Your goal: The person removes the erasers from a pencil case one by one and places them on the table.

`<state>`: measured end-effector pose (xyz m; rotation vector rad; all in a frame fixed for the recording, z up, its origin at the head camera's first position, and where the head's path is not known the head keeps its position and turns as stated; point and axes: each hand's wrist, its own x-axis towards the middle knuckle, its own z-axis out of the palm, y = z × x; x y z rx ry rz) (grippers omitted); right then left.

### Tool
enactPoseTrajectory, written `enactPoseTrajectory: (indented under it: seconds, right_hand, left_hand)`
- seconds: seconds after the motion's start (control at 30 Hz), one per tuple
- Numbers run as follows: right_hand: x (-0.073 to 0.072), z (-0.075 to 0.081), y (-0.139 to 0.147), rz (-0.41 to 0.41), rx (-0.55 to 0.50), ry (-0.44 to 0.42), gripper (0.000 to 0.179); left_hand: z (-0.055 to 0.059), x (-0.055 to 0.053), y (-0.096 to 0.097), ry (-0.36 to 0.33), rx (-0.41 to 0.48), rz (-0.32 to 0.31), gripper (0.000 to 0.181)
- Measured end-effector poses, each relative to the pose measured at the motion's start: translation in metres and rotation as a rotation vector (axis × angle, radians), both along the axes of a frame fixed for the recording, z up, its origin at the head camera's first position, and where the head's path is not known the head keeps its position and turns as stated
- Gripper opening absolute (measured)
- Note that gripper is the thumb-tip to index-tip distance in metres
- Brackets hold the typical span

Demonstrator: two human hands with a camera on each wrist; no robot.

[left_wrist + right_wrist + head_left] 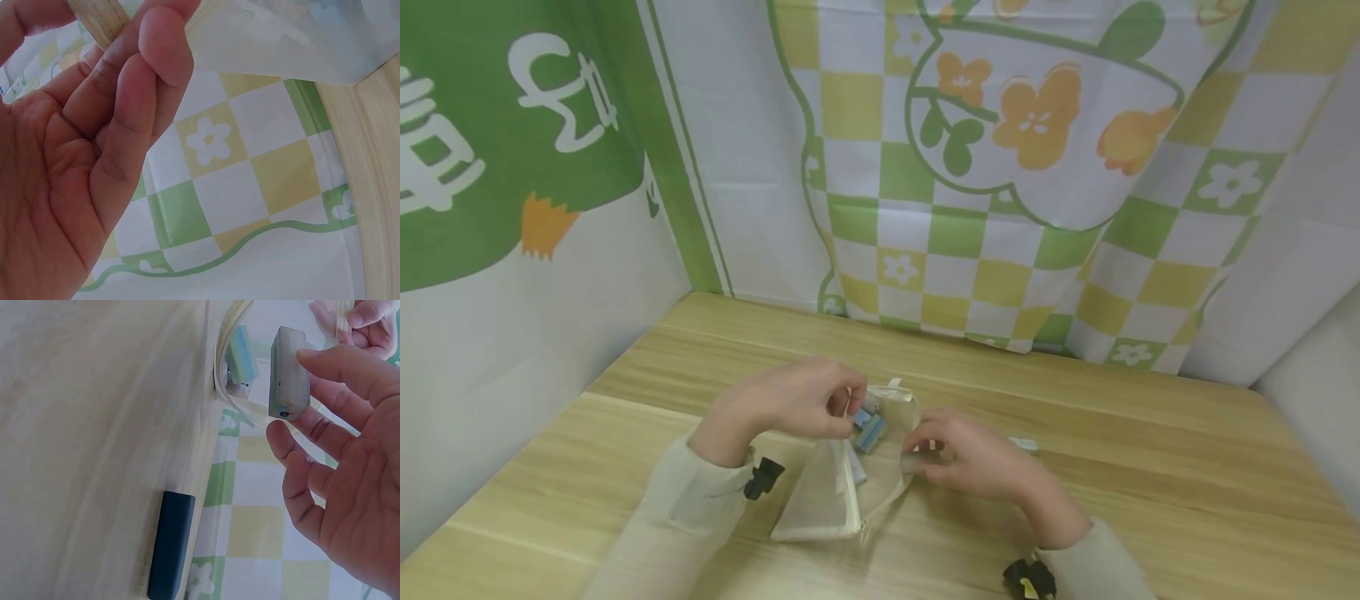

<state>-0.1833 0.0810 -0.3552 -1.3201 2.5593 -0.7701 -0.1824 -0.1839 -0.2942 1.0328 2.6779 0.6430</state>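
Sleeves (pixel 688 500): pale cuffs, nearest; a black device (pixel 763 477) at each wrist.
Pouch (pixel 812 504): pale, see-through, zipped edge, lying on the worktop (pixel 1165 492) with its mouth gaping. Looks thin and limp, probably light; would fold under a poke. Best hold is the firmer edge band, not the sheer panel.
Right hand (pixel 966 454): right of the pouch mouth. Thumb and fingers bent in a light pinch on a small block; outer fingers loosely bent, slightly spread.
Grey block (pixel 289 375): in that pinch, raised off the worktop, right by the pouch rim. Small dark round spot on one end. Reads as stiff and light; smooth faces may slip. Take it by the long sides, ends left free.
Left hand (pixel 801 396): over the far left of the mouth, fingers curled close, pinching the edge band of the pouch.
Blue-green block (pixel 871 433): within the pouch, just beside the left fingertips; touching or not, cannot tell.
Dark bar (pixel 172 544): flat on the worktop, apart from the right hand; looks rigid.
Pale item (pixel 1024 444): beyond the right wrist, too blurred to name.
Checked cloth (pixel 955 233): flower print, hanging behind the worktop, farthest.
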Motion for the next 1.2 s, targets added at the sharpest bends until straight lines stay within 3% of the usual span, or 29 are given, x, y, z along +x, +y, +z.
enactPoseTrajectory:
  seconds: [0.5,1.2]
  right_hand:
    - [0.001,-0.006,0.01,0.006,-0.019,0.098,0.019]
    - [0.006,-0.002,0.035,-0.066,-0.031,0.01,0.023]
  left_hand:
    - [-0.001,0.0,0.001,0.003,0.01,-0.011,0.01]
    - [-0.001,0.0,0.001,-0.048,0.032,-0.004,0.008]
